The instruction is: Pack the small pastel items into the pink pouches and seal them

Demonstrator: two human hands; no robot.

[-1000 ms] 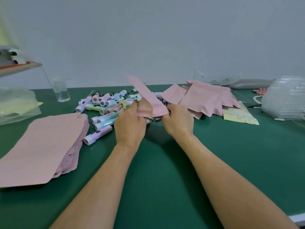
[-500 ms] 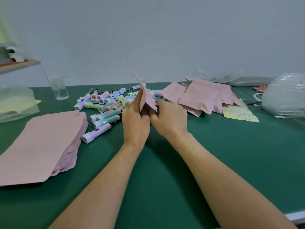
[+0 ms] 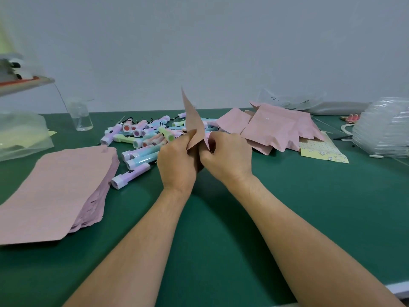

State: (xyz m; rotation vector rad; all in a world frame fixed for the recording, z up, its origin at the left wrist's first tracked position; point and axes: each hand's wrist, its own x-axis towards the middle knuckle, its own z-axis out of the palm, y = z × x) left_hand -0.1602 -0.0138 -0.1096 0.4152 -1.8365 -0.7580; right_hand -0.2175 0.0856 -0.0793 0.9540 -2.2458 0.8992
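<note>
A pink pouch point(image 3: 193, 120) stands nearly on edge above the green table, its far corner pointing up. My left hand point(image 3: 177, 161) pinches its near left part and my right hand point(image 3: 228, 157) pinches its near right part, knuckles close together. What is inside the pouch is hidden. Behind my hands lies a heap of small pastel flashlight-shaped items point(image 3: 141, 138) in purple, blue, green and pink. A thick stack of flat pink pouches point(image 3: 55, 185) lies at the left. A pile of filled pink pouches point(image 3: 274, 129) sits at the back right.
A clear plastic bottle point(image 3: 79, 116) stands at the back left, beside a translucent bag point(image 3: 20, 136). A yellow patterned sheet point(image 3: 323, 149) lies right of the filled pouches. A stack of clear plastic trays point(image 3: 382, 131) fills the far right. The table's near edge point(image 3: 398, 289) shows bottom right.
The held pouch has swung from lying slanted across my hands to standing nearly on edge, and my two hands have drawn together at its near end.
</note>
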